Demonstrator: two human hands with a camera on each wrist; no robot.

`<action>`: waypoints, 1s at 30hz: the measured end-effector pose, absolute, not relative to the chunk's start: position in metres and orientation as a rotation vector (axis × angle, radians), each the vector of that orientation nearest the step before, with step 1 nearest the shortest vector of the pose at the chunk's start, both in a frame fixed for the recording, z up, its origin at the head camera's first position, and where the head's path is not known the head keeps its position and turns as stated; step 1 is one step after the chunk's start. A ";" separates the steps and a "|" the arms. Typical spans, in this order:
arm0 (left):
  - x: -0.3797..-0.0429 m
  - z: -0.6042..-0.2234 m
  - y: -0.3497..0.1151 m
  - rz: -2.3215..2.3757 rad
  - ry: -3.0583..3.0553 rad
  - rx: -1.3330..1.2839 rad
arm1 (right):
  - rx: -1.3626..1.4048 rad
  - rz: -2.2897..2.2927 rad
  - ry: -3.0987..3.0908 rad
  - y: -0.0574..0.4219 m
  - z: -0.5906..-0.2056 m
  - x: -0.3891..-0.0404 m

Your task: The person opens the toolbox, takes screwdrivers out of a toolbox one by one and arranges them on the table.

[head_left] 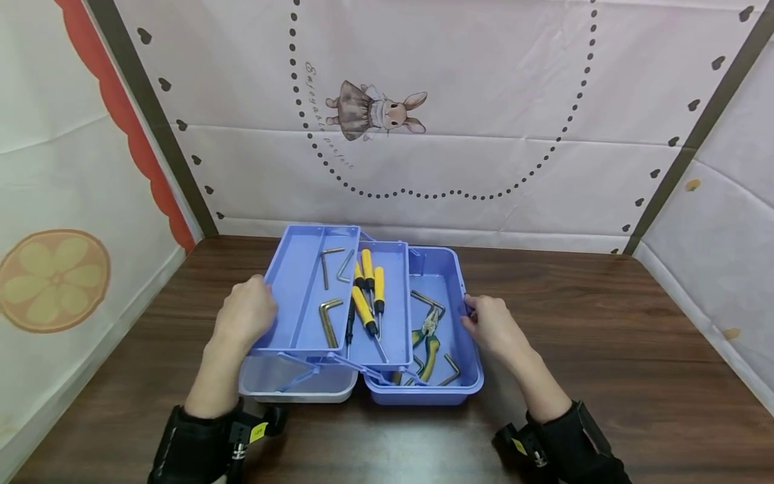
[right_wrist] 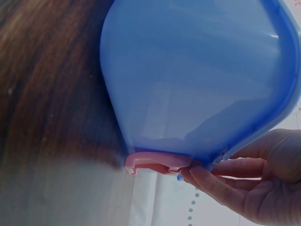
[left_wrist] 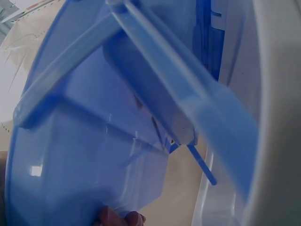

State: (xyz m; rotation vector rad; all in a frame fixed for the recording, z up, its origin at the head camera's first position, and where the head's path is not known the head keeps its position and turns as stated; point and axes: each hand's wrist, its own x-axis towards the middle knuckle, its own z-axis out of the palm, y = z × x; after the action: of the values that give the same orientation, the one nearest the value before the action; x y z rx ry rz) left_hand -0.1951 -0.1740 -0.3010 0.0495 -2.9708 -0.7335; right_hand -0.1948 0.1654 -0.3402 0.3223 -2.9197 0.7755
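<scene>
A blue fold-out toolbox (head_left: 478, 386) stands on the table, its stepped trays swung out to the left. My left hand (head_left: 244, 309) grips the left edge of the upper tray (head_left: 293, 296), fingertips (left_wrist: 113, 217) showing under it in the left wrist view. My right hand (head_left: 492, 325) holds the right wall of the base, with its fingers at a pink latch (right_wrist: 157, 160). Hex keys (head_left: 327, 323) lie in the upper tray. Yellow-handled screwdrivers (head_left: 363, 308) fill the middle tray (head_left: 396, 269). Green-handled pliers (head_left: 431, 349) and more hex keys (head_left: 450, 370) lie in the base.
A translucent lid (head_left: 296, 386) lies under the upper tray at the left, with blue hinge arms (head_left: 347, 363) linking the trays above it. Brown wooden table (head_left: 580, 302) extends to both sides. A printed white cloth wall (head_left: 484, 87) rises behind the toolbox.
</scene>
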 end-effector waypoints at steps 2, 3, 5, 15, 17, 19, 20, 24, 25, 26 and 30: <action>-0.196 -0.301 -0.173 -0.727 -2.982 0.067 | 0.325 0.797 -2.927 0.167 -0.339 -0.195; -0.196 -0.301 -0.172 -0.724 -2.985 0.072 | 0.330 0.804 -2.929 0.168 -0.339 -0.194; -0.197 -0.301 -0.171 -0.728 -2.984 0.070 | 0.339 0.815 -2.936 0.170 -0.337 -0.195; -0.194 -0.300 -0.171 -0.710 -3.000 0.080 | 0.455 0.631 -2.928 0.155 -0.306 -0.202; -0.193 -0.300 -0.172 -0.707 -2.997 0.084 | 0.548 0.626 -2.885 0.146 -0.294 -0.205; -0.193 -0.300 -0.172 -0.705 -2.995 0.087 | 0.648 0.626 -2.865 0.136 -0.282 -0.208; -0.193 -0.300 -0.172 -0.707 -2.995 0.089 | 0.693 0.623 -2.857 0.131 -0.276 -0.210; -0.193 -0.300 -0.171 -0.708 -2.997 0.092 | 0.798 0.606 -2.877 0.109 -0.258 -0.220; -0.193 -0.300 -0.171 -0.708 -2.997 0.092 | 0.802 0.591 -2.892 0.103 -0.256 -0.223; -0.193 -0.300 -0.171 -0.707 -2.996 0.095 | 0.787 0.571 -2.920 0.097 -0.253 -0.226; -0.193 -0.300 -0.172 -0.704 -2.999 0.102 | 0.678 0.512 -3.074 0.075 -0.251 -0.239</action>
State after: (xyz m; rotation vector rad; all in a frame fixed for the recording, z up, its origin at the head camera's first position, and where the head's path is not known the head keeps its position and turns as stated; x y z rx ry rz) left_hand -0.1932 -0.1719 -0.3004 0.1019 -2.9988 -0.7039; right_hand -0.2388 0.0751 -0.2512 0.6779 -3.0735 0.5119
